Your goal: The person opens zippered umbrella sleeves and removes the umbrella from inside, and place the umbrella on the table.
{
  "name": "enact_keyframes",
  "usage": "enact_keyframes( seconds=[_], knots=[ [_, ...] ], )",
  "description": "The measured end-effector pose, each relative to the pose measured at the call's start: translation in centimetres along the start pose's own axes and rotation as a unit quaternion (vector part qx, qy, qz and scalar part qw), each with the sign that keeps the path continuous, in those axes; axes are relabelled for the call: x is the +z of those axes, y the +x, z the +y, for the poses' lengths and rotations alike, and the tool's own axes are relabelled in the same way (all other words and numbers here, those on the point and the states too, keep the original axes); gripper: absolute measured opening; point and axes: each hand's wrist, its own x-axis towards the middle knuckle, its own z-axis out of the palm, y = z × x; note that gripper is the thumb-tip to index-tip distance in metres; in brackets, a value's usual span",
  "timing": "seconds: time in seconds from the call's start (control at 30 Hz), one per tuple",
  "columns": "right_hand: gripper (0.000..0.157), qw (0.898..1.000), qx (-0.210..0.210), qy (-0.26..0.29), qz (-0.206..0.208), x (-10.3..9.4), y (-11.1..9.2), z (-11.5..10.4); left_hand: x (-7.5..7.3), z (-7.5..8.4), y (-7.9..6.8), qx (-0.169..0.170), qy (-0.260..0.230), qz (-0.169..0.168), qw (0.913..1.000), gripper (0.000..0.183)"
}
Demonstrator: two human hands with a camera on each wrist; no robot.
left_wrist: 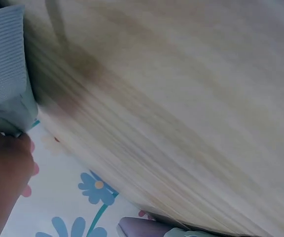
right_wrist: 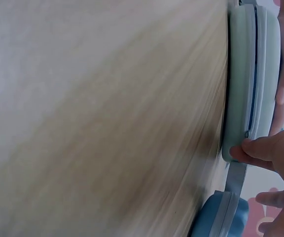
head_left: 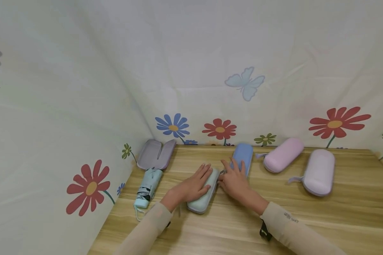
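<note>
A mint-green zip case (head_left: 199, 205) lies on the table before me. My left hand (head_left: 191, 187) rests on its top, fingers stretched across the lid and thumb lying towards the near right side. At the case's right side, near the far end, my right hand (head_left: 234, 180) pinches the zipper pull between thumb and index finger. The right wrist view shows the zipper seam (right_wrist: 254, 74) along the side, with a dark line between its tapes. The right hand's other fingers spread over a blue case (head_left: 243, 152) just beyond.
To the left stand an open grey-purple case (head_left: 145, 156) and, in front of it, a folded light-blue umbrella (head_left: 150, 184) with a wrist cord. A pink case (head_left: 284, 156) and a pale lavender case (head_left: 319, 171) lie to the right. A flower-printed curtain (head_left: 194, 99) borders the wooden table (head_left: 354, 205).
</note>
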Motion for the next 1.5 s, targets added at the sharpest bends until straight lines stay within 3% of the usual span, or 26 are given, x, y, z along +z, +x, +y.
enact_keyframes(
  seconds=[0.33, 0.5, 0.63, 0.73, 0.83, 0.97, 1.07, 1.1, 1.17, 1.23, 1.3, 1.4, 1.5],
  knots=[
    [0.006, 1.0, -0.002, 0.006, 0.012, -0.5, -0.3, 0.6, -0.5, 0.4, 0.2, 0.009, 0.082, 0.031, 0.9961, 0.068],
    [0.004, 1.0, -0.012, 0.008, 0.014, -0.6, -0.5, 0.7, -1.7, 3.1, 0.5, -0.058, 0.113, 0.026, 0.9916, 0.067],
    [0.004, 0.999, -0.018, 0.008, 0.037, -0.6, -0.5, 0.7, -1.9, 5.7, 0.8, -0.135, 0.06, 0.01, 0.989, 0.069],
    [0.004, 0.999, -0.017, 0.008, 0.035, -0.8, -0.4, 0.8, -1.5, 6.5, 0.8, -0.159, 0.034, 0.002, 0.9867, 0.073],
    [0.003, 1.0, -0.012, 0.008, 0.013, -1.0, -0.4, 0.9, -1.3, 5.9, 0.4, -0.127, 0.028, -0.011, 0.9914, 0.074],
    [0.004, 1.0, -0.004, -0.002, -0.022, -1.4, -0.4, 1.3, -2.3, 4.0, -0.6, -0.022, 0.007, -0.049, 0.9985, 0.075],
    [0.005, 0.999, -0.002, 0.001, -0.033, -1.6, -0.6, 1.7, -3.6, 2.9, -1.1, 0.058, -0.03, -0.072, 0.9952, 0.075],
    [0.005, 0.999, -0.004, 0.006, -0.034, -1.6, -0.6, 1.8, -3.8, 2.7, -1.2, 0.076, -0.036, -0.074, 0.9937, 0.076],
    [0.005, 0.999, -0.012, 0.016, -0.027, -1.4, -0.8, 1.9, -4.0, 2.8, -1.4, 0.078, -0.041, -0.068, 0.9937, 0.077],
    [0.005, 0.999, -0.019, 0.025, -0.023, -1.3, -1.0, 2.0, -3.6, 3.3, -1.4, 0.029, -0.04, -0.048, 0.9977, 0.077],
    [0.004, 0.999, -0.028, 0.031, -0.02, -1.3, -1.0, 2.0, -2.7, 4.2, -1.3, -0.065, -0.031, -0.017, 0.9972, 0.078],
    [0.004, 0.998, -0.04, 0.041, -0.027, -1.5, -1.0, 1.9, -1.3, 5.7, -1.1, -0.201, -0.033, 0.036, 0.9784, 0.078],
    [0.003, 0.995, -0.054, 0.066, -0.052, -1.7, -1.1, 1.3, -0.4, 6.5, -0.6, -0.27, -0.033, 0.083, 0.9587, 0.075]
  ],
)
